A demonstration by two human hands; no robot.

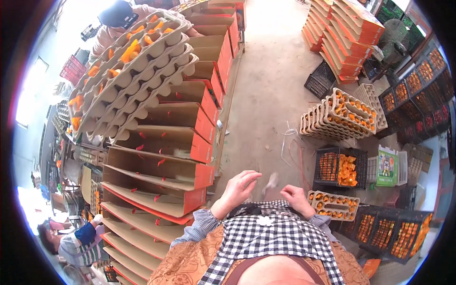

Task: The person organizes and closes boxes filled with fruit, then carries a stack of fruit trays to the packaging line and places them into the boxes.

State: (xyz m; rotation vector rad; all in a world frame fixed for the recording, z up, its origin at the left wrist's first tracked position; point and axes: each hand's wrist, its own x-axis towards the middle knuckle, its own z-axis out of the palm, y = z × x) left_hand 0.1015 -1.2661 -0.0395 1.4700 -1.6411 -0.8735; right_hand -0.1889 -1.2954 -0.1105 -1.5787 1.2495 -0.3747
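Observation:
My left hand [237, 192] is raised in front of my checked apron [278, 232], its fingers stretched out and nothing in it. Close to the apron's right side, my right hand [297, 199] has its fingers curled in, and no object shows in it. Nearest to the right hand is a grey pulp tray [354, 201] with small orange pieces in its cups. To the left of my left hand runs a long row of open cardboard boxes [202, 175] with orange-red outer sides. Neither hand appears to touch the tray or the boxes.
Pulp trays [137, 76] with orange pieces are stacked over the boxes at upper left. Right of the walkway [259, 95] stand more stacked trays [332, 116], a black crate [327, 166] and a tall box stack [349, 40]. One person [78, 244] is at lower left, another [111, 28] at upper left.

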